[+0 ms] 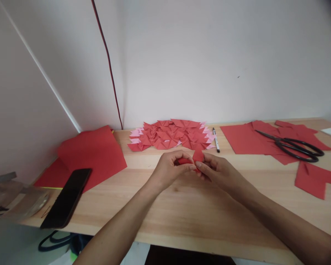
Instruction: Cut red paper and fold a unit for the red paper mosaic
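Observation:
Between my two hands, above the middle of the wooden table [165, 206], is a small piece of red paper [199, 155], partly folded. My left hand [172, 167] pinches its left part between thumb and fingers. On the other side, my right hand [216, 167] grips it, thumb at the front; my fingers hide some of the paper. Just beyond the hands lies a pile of folded red paper pieces [168, 136], with pink ones [135, 133] showing at its edges. A white marker with a black cap [216, 140] rests to the right of that pile.
Large red sheets [93, 151] and a black phone [67, 197] lie at the left. Black-handled scissors [292, 145] rest on red paper [237, 140] at the right, with cut red pieces [310, 180] nearer. A clear container [19, 200] stands at the left edge; a wall [182, 59] backs the table.

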`<state>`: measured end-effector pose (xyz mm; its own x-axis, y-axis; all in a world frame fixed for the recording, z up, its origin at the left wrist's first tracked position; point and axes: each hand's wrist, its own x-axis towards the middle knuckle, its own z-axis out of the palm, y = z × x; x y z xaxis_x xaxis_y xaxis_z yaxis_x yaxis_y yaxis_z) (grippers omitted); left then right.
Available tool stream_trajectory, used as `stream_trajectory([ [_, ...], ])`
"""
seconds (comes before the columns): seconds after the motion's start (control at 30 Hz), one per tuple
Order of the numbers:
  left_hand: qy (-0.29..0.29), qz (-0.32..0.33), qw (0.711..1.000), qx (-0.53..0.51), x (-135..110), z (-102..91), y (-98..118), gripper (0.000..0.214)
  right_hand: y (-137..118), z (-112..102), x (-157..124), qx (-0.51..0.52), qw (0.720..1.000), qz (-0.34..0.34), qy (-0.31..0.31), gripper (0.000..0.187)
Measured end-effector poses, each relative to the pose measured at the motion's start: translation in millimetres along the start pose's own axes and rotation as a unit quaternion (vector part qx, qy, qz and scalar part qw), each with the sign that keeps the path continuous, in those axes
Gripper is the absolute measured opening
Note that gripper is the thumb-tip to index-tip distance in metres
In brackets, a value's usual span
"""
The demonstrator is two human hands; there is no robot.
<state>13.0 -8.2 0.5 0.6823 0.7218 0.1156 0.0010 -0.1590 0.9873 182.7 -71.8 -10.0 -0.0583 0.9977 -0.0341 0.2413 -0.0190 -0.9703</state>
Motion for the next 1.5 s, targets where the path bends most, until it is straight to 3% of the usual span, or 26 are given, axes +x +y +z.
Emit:
stream_trajectory([
  [0.27,0.04,0.04,0.998,0.039,-0.6,-2.3,1.2,0.013,1.3,-6.8,-0.4,0.111,0.991,0.048,-0.06,0.029],
  [0.47,0.011,0.044,0.997,0.064,-4.8,-5.7,9.3,0.008,-1.4,-17.3,-1.7,0.14,0.977,0.084,-0.136,0.027],
  [0.67,-0.044,0.043,0.996,0.062,-7.1,-9.2,16.6,0.012,-5.5,-18.4,-1.5,0.1,0.979,0.074,-0.161,0.029],
  [0.8,-0.054,0.041,0.993,0.098,-7.5,-8.7,15.6,0.015,-1.1,-12.7,-0.7,0.029,0.989,0.032,-0.139,0.028],
  [1.0,0.002,0.011,0.99,0.142,-6.0,-1.8,6.2,0.009,8.6,-6.0,1.6,-0.078,0.996,-0.007,-0.041,0.021],
  [1.2,0.012,-0.009,0.995,0.094,-2.2,0.0,-3.3,0.01,15.9,-4.4,5.6,0.0,0.997,0.051,-0.061,0.025],
  [1.5,0.07,-0.044,0.996,-0.041,0.8,2.5,-11.1,0.022,19.1,-1.9,6.8,0.0,0.999,0.024,-0.043,0.029],
])
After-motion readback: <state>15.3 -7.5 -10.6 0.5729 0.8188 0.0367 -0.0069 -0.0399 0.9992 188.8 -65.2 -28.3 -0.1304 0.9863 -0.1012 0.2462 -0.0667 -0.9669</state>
